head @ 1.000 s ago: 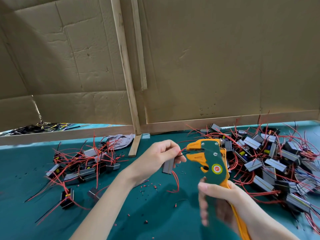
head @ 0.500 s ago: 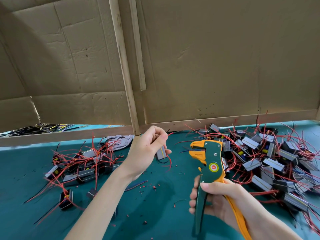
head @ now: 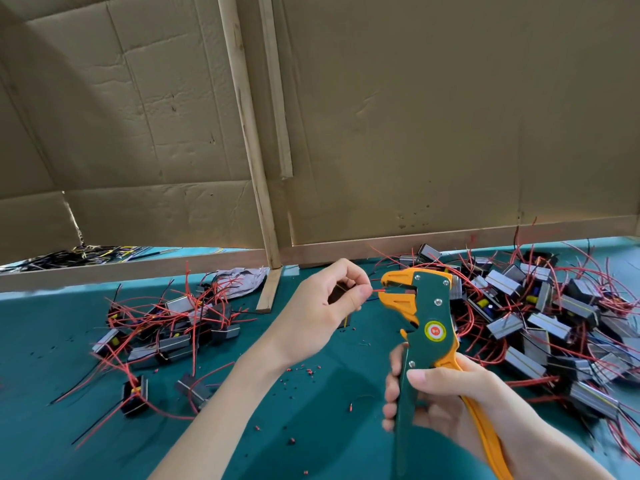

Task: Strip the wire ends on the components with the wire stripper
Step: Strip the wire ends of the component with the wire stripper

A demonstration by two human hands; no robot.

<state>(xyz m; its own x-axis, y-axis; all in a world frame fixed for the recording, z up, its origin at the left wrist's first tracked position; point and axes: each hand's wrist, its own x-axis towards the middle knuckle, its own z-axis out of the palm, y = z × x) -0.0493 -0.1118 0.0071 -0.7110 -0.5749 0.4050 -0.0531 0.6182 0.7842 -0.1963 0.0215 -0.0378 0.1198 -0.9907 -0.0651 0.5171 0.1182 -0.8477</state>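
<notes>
stripper [head: 427, 327] centre | small pile [head: 166, 327] on table [head: 52, 393] left | large pile [head: 547, 313] right | wall [head: 415, 116] behind

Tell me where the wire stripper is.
In the head view, the wire stripper is right of centre, gripped by the right hand, its head at the red wire pinched by the left hand.

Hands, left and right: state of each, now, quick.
Left hand: closed, pinching the red wire of a component, tip at the mouth of the wire stripper.
Right hand: closed around the wire stripper's handles.
</notes>
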